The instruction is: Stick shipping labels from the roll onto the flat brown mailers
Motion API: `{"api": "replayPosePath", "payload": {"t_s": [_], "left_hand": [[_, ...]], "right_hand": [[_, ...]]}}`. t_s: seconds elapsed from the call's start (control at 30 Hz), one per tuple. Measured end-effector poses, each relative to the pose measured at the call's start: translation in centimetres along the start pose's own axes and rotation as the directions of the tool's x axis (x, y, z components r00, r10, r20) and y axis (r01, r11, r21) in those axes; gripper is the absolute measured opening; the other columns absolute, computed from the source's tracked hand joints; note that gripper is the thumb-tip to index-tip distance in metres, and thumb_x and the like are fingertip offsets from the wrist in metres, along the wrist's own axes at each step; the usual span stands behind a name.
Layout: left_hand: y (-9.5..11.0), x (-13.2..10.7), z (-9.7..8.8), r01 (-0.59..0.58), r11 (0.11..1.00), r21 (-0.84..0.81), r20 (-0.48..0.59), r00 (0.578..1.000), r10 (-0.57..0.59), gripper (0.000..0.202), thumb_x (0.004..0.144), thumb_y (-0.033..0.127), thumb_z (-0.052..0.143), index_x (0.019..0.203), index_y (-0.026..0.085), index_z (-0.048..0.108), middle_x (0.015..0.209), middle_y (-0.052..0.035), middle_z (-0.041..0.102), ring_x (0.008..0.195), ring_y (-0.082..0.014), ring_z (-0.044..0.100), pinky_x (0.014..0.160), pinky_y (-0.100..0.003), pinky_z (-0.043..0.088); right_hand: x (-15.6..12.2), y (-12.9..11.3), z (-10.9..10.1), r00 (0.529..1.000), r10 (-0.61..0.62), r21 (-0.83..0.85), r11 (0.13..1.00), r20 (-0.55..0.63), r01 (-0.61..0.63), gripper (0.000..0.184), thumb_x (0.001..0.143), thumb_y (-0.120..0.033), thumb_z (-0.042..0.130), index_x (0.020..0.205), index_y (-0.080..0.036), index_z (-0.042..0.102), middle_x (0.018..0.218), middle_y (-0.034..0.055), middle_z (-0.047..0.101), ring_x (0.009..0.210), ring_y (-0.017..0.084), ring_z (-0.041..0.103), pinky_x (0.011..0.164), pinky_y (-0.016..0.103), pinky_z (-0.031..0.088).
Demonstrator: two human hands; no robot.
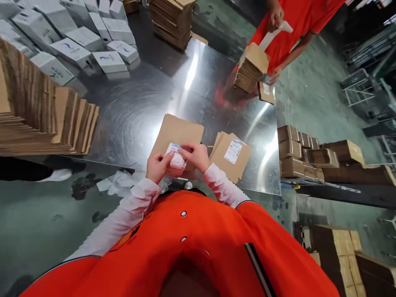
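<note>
A white printed label (177,160) is pinched between both hands at the near table edge: the left hand (157,166) is closed on its left side, the right hand (195,156) closed on its upper right corner, fingertips touching it. The label is held over the near end of a flat brown cardboard piece (177,133) lying on the shiny metal table (148,99). Just right, a small pile of already labelled cardboard flats (231,154) is seen. Tall stacks of flat cardboard (40,111) are stood at far left, white boxes (80,41) beyond. Across the table, a co-worker's hand (275,18) is seen with a white strip above another cardboard stack (250,68).
</note>
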State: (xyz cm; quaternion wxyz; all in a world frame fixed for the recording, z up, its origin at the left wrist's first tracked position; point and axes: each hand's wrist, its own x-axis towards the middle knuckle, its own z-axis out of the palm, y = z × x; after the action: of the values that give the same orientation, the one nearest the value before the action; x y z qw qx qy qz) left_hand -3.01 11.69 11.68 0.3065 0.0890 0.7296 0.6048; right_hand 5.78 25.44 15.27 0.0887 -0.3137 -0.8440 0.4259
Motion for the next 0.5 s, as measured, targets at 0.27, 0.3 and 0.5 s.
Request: {"api": "replayPosePath", "payload": {"t_s": [0.27,0.3,0.5], "left_hand": [[0.8,2.4,0.1,0.234,0.971,-0.056,0.283,0.936,-0.210,0.049,0.049,0.042,0.087,0.085,0.016,0.066,0.077,-0.0054,0.071,0.067,-0.0207,0.064,0.061,-0.031,0.053],[0.9,2.4,-0.1,0.298,0.952,-0.063,0.372,0.892,-0.255,0.054,0.046,0.040,0.090,0.089,0.015,0.068,0.082,-0.0074,0.073,0.070,-0.0229,0.066,0.065,-0.034,0.056],[-0.9,2.3,-1.1,0.556,0.821,-0.132,0.528,0.740,-0.417,0.063,0.045,0.036,0.095,0.098,0.014,0.070,0.091,-0.0127,0.076,0.087,-0.0327,0.072,0.075,-0.045,0.061]], "right_hand": [[7.0,1.6,-0.3,0.969,0.092,0.055,0.993,0.228,-0.107,0.016,0.085,-0.029,0.069,0.083,-0.014,0.075,0.066,-0.0027,0.068,0.063,0.010,0.063,0.065,0.019,0.047],[8.4,1.8,-0.5,0.971,0.112,0.003,0.993,0.212,-0.115,0.016,0.084,-0.030,0.069,0.082,-0.014,0.075,0.066,-0.0027,0.067,0.065,0.010,0.063,0.067,0.019,0.047],[15.4,3.4,-1.1,0.981,0.190,-0.334,0.923,-0.046,-0.194,0.017,0.082,-0.036,0.073,0.088,-0.021,0.078,0.113,0.0062,0.069,0.113,0.024,0.061,0.095,0.036,0.049]]}}
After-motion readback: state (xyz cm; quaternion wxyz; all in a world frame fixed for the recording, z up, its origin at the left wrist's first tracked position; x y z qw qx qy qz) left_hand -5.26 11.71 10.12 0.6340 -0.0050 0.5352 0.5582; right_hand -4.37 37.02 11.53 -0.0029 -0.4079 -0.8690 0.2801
